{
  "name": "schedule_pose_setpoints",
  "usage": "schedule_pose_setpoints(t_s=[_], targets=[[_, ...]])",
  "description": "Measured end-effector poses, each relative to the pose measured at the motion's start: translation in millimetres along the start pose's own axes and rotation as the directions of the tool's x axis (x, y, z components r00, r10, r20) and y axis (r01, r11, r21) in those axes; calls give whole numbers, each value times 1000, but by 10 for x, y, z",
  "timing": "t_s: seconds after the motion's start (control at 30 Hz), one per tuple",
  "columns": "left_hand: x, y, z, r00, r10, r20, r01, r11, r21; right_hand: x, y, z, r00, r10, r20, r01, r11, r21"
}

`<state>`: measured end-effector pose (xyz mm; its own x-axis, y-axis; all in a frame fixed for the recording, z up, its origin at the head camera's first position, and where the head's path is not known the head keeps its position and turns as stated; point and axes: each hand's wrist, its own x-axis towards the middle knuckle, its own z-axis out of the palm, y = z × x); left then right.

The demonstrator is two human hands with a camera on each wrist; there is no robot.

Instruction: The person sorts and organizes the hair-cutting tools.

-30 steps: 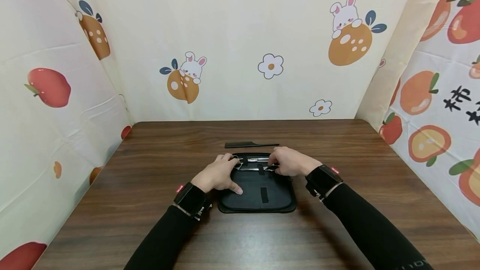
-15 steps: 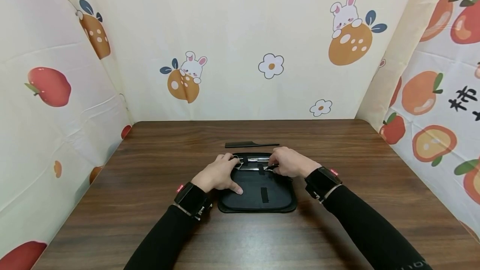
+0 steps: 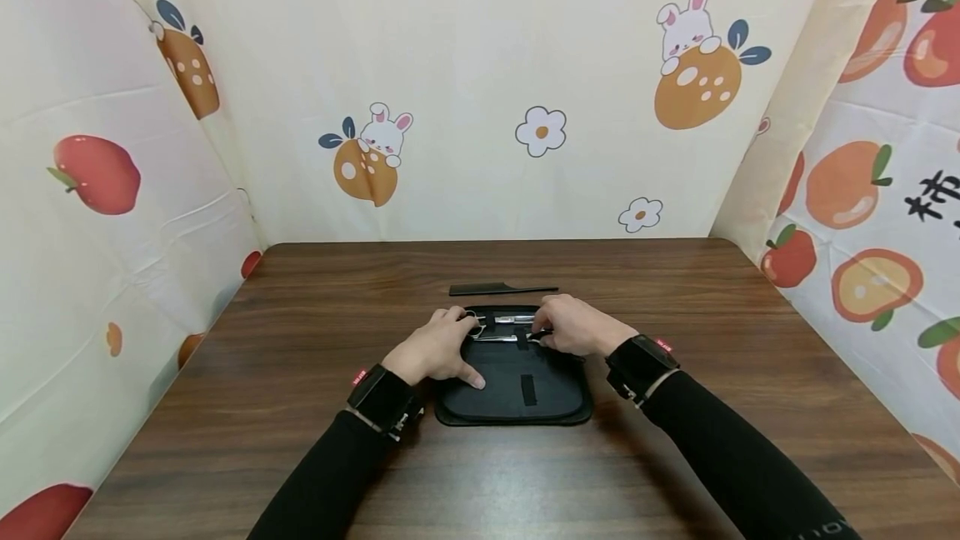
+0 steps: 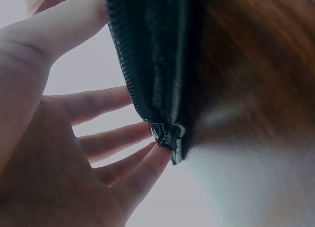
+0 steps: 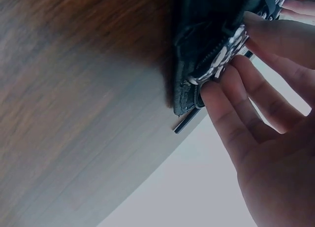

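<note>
A black zip case [image 3: 487,407] lies unfolded on the table, with silver scissors [image 3: 513,319] strapped across its upper part. Just below them, a second pair of scissors [image 3: 495,338] passes under a black strap [image 3: 522,338]. My right hand [image 3: 581,325] pinches this lower pair at its right end between thumb and fingers; the fingers partly hide it. In the right wrist view, shiny metal [image 5: 224,59] shows between thumb and fingertips. My left hand [image 3: 435,348] rests on the case's left side, thumb spread over the inner panel, fingers [image 4: 115,141] extended along the zip edge.
A black tail comb [image 3: 480,289] lies just behind the case. The brown wooden table [image 3: 337,290] extends around it. Fruit-printed cloth walls [image 3: 465,165] stand at the back and both sides.
My right hand has shifted very slightly left, staying at the scissors' right end. The left hand, case and comb hold their places.
</note>
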<state>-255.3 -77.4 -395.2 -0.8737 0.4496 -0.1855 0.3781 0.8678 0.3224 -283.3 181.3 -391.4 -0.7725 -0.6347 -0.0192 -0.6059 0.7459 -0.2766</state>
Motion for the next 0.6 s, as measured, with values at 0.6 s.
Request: schedule_pose_setpoints(t_s=[0.6], targets=[[5, -2, -8, 1000, -3, 5, 3, 1000, -7, 67, -32, 23, 1000, -18, -5, 18, 1000, 20]])
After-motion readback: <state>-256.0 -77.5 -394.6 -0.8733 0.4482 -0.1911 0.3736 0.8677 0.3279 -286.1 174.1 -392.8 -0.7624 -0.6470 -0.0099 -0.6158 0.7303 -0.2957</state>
